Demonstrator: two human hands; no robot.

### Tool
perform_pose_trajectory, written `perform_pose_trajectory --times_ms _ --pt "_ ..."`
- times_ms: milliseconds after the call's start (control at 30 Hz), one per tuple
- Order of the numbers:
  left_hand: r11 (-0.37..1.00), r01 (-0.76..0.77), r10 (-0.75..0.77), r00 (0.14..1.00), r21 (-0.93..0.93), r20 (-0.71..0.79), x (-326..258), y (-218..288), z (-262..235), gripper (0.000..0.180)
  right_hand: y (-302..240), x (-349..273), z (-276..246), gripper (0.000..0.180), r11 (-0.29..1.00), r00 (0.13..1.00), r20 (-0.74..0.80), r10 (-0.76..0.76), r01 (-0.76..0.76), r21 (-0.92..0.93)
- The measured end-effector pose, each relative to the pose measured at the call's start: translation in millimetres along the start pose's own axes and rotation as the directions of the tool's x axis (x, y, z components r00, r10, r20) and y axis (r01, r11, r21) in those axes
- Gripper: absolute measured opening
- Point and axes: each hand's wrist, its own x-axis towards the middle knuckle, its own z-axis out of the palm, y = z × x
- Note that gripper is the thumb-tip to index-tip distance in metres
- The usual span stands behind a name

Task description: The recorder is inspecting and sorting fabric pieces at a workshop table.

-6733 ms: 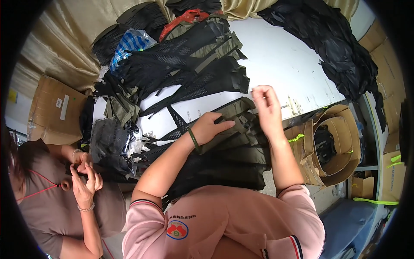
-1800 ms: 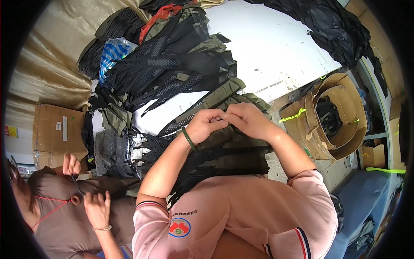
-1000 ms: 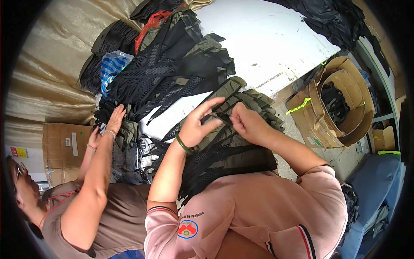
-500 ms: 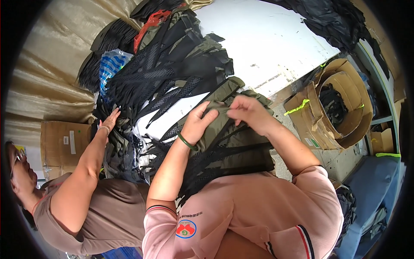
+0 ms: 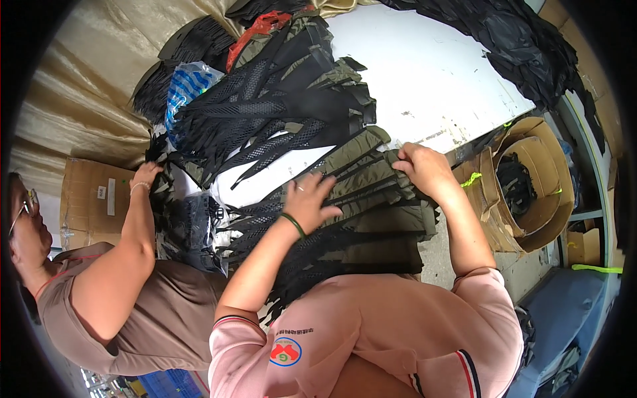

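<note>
Olive-green and black fabric strips (image 5: 365,176), some with mesh, lie fanned in front of me on the white table. My left hand (image 5: 310,204) rests on them with its fingers spread, wearing a ring and a green bangle. At the strips' far right ends is my right hand (image 5: 423,171), its thumb and fingers pinched on the end of an olive fabric strip. Just beyond, a larger heap of black mesh and olive strips (image 5: 285,106) covers the table's left part.
A co-worker's hand (image 5: 147,174) reaches among dark pieces at the left, beside a cardboard box (image 5: 96,199). Blue-striped plastic (image 5: 189,89) and a red bag (image 5: 262,30) lie by the heap. An open carton (image 5: 488,199) stands right of the white table (image 5: 424,73).
My left hand has let go of the olive fabric and lies spread on the strips. My right hand has moved right to the strip ends. The co-worker's hand has shifted left.
</note>
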Motion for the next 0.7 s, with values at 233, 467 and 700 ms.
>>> perform_pose_trajectory --times_ms 233,467,700 --pt "0.983 0.055 -0.031 0.99 -0.172 0.139 -9.5 7.2 36.3 0.085 -49.1 96.7 17.0 0.021 0.891 0.879 0.151 -0.453 0.452 0.045" --pt "0.955 0.05 -0.029 0.997 -0.292 0.078 -6.0 8.9 38.3 0.08 -60.4 192.3 108.4 0.03 0.764 0.814 0.143 -0.563 0.579 -0.285" --pt "0.863 -0.22 -0.174 0.717 -0.455 -0.675 -14.2 6.1 -35.9 0.025 -91.5 137.9 66.6 0.014 0.711 0.744 -0.082 -0.663 0.591 -0.382"
